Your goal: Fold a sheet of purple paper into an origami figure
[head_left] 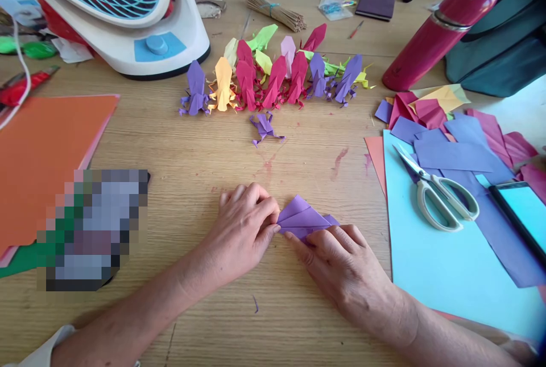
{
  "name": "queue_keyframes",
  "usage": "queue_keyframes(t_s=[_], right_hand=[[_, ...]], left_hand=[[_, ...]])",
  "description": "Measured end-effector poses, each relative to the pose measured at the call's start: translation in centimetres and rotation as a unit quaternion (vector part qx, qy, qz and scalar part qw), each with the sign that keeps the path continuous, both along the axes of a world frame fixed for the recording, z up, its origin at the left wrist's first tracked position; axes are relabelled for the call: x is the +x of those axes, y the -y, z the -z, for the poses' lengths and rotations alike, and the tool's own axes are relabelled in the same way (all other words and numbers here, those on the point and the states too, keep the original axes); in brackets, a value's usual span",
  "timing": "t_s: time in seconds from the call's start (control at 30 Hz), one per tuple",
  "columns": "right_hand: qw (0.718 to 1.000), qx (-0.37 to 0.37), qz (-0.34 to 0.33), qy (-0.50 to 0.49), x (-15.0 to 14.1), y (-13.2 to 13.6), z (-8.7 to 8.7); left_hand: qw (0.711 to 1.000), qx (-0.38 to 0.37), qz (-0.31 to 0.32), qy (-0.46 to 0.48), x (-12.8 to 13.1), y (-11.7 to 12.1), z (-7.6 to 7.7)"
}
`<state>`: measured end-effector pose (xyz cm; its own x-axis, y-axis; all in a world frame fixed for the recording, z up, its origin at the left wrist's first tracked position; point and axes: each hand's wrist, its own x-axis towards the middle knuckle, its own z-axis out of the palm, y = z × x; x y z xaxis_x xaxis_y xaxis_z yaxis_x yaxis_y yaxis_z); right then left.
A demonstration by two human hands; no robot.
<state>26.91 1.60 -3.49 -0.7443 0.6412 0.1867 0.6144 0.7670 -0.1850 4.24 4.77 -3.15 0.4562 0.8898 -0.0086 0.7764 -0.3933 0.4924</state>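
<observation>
A partly folded piece of purple paper (pixel 301 212) lies on the wooden table between my two hands. My left hand (pixel 245 222) pinches its left corner between thumb and fingers. From the right, my right hand (pixel 341 259) grips the lower right side, its thumb pressing near the front edge and its fingers covering part of the paper. Beyond the hands lies a small purple folded paper figure with thin legs (pixel 264 127). Behind it stand several paper figures in purple, orange, red, pink and green, including an orange one (pixel 223 83).
A fan (pixel 170 48) stands at the back left, with orange sheets (pixel 51 151) and a blurred-out phone (pixel 98 225) nearer. To the right lie scissors (pixel 443 196) on light-blue paper (pixel 426 276), purple scraps (pixel 452 153) and another phone (pixel 522 213). A red flask (pixel 439 37) stands behind.
</observation>
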Motion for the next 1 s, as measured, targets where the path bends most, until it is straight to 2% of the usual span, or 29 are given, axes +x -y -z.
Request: queue_keyframes(t_s=[0.17, 0.27, 0.37, 0.43, 0.53, 0.7, 0.87, 1.0], right_hand=[[1.000, 0.011, 0.019, 0.015, -0.4, 0.0, 0.4], [0.999, 0.017, 0.027, 0.005, -0.6, 0.0, 0.6], [0.999, 0.016, 0.033, 0.006, -0.6, 0.0, 0.7], [0.999, 0.013, 0.035, 0.012, -0.7, 0.0, 0.7], [0.999, 0.008, 0.031, 0.016, -0.6, 0.0, 0.7], [0.999, 0.021, 0.031, 0.024, 0.0, 0.2, 0.6], [0.998, 0.048, 0.021, 0.044, 0.3, 0.4, 0.3], [0.998, 0.041, 0.027, 0.034, 0.2, 0.1, 0.0]], left_hand=[[1.000, 0.005, -0.013, 0.003, 0.1, 0.2, 0.1], [0.999, 0.034, -0.004, 0.026, -0.1, 0.7, 0.3], [0.990, 0.117, 0.063, 0.049, -0.7, 1.4, 0.4], [0.976, 0.184, 0.114, 0.019, -1.1, 1.9, 0.5], [0.959, 0.228, 0.163, -0.031, -1.3, 2.5, 0.6], [0.948, 0.236, 0.198, -0.082, -1.3, 3.1, 0.4], [0.937, 0.259, 0.189, -0.135, -0.9, 3.6, -0.3], [0.930, 0.279, 0.211, -0.115, 0.0, 3.8, -0.5]])
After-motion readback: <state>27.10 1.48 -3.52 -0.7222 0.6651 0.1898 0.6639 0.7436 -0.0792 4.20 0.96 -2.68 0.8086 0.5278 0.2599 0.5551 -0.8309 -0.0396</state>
